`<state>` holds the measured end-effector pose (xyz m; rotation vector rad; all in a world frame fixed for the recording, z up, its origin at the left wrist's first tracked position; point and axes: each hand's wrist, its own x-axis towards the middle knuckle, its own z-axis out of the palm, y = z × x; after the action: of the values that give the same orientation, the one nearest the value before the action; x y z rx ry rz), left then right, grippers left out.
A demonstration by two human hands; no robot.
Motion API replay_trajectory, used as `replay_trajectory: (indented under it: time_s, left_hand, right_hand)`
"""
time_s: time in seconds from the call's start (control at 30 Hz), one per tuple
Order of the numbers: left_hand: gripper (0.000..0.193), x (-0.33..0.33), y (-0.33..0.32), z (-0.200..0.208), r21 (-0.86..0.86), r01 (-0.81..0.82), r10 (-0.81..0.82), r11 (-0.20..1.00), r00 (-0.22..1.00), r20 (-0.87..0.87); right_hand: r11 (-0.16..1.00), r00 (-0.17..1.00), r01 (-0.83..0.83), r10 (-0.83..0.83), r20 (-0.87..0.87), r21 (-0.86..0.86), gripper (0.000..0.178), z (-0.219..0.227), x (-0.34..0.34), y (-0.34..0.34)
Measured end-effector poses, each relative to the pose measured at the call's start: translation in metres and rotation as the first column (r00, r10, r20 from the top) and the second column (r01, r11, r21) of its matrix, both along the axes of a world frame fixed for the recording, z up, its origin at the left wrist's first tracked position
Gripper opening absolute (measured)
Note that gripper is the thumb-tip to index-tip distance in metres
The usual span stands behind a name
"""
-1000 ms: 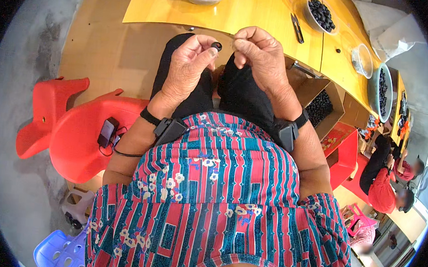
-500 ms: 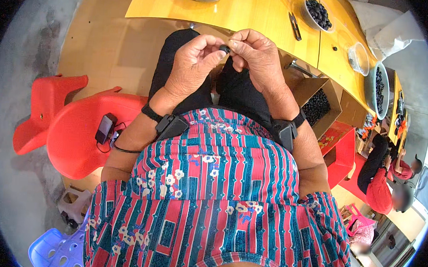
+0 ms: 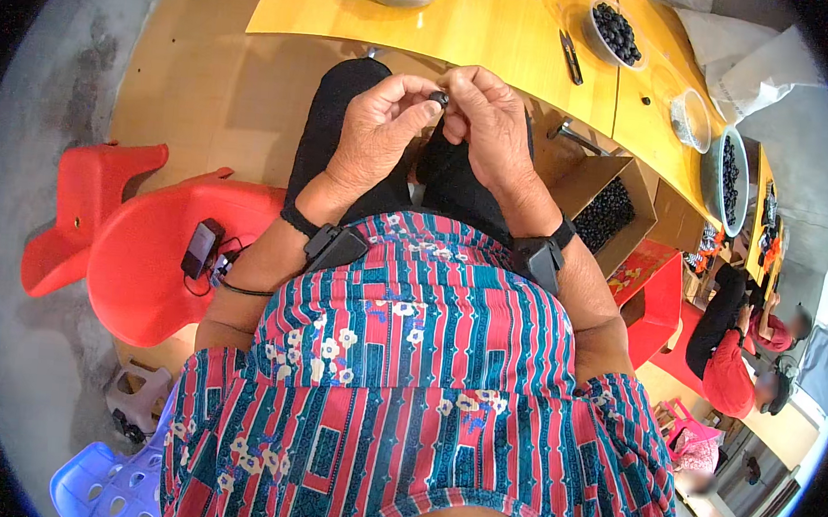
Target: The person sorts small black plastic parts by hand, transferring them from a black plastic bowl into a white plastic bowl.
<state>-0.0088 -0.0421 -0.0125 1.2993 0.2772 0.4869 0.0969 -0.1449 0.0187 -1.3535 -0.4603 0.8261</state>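
Note:
Above my lap, my left hand (image 3: 377,133) pinches a small round black piece (image 3: 439,98) between thumb and fingertips. Right beside it is my right hand (image 3: 489,120), its thumb and index finger pressed together close to the piece. Whatever those right fingertips grip is too small to make out. Both hands are just off the near edge of the yellow table (image 3: 488,28). A white bowl (image 3: 405,0) heaped with similar black pieces sits beyond them, and a black-handled cutter (image 3: 571,58) lies to the right.
Farther right on the table are another bowl (image 3: 597,47) of black pieces, a loose piece (image 3: 646,101), a clear tub (image 3: 689,124) and a pale green basin (image 3: 713,183). Below stands a cardboard box (image 3: 651,191) of pieces. Red chairs (image 3: 136,258) are at left; people sit far right.
The right fingers have shifted slightly away from the black piece, baring more of it. My left hand still pinches it, and the view has shifted slightly.

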Motion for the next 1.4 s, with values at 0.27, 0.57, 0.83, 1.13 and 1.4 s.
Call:
replay_trajectory:
  time_s: [0.27, 0.57, 0.83, 1.13, 1.4]
  left_hand:
    - [0.023, -0.001, -0.002, -0.001, -0.08, -0.024, 0.026, 0.996, 0.999, 0.023]
    - [0.018, -0.017, 0.004, -0.02, -0.552, 0.193, -0.197, 0.811, 0.979, 0.051]
    - [0.015, -0.027, 0.015, -0.027, -0.563, 0.136, -0.175, 0.815, 0.985, -0.015]
    - [0.011, -0.035, 0.002, -0.029, -0.338, 0.085, -0.119, 0.937, 0.989, -0.083]
    - [0.01, -0.038, -0.001, -0.029, -0.336, 0.069, -0.107, 0.939, 0.99, -0.095]
  right_hand:
    - [0.996, 0.991, -0.059, 0.066, -0.119, 0.065, 0.016, -0.001, 0.0, -0.003]
    - [0.968, 0.962, -0.238, 0.247, 0.118, -0.081, 0.015, -0.007, 0.001, -0.009]
    - [0.91, 0.906, -0.369, 0.398, 0.147, -0.19, 0.014, 0.005, 0.008, 0.009]
    - [0.986, 0.617, 0.101, 0.042, 0.786, -0.132, 0.022, -0.002, 0.047, 0.059]
    - [0.984, 0.183, 0.124, 0.107, 0.977, -0.131, 0.027, -0.003, 0.04, 0.082]
